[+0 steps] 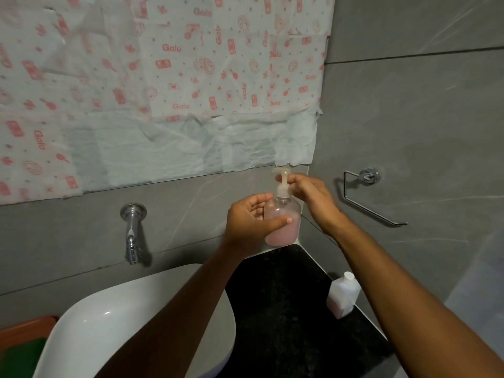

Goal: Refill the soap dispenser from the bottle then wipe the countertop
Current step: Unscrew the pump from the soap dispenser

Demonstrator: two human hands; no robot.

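A clear soap dispenser (283,230) with pink soap in its lower half stands in the back corner of the black countertop (286,309). My left hand (251,222) wraps around its body from the left. My right hand (313,195) pinches the white pump head (282,177) at the top. A white refill bottle (342,294), capped and with a little pink soap at its bottom, stands by the right wall on the countertop.
A white basin (90,323) sits left of the countertop, under a chrome tap (132,233) on the grey wall. A chrome towel ring (365,197) hangs on the right wall. Patterned paper covers the mirror above. An orange and green item (19,347) lies at the lower left.
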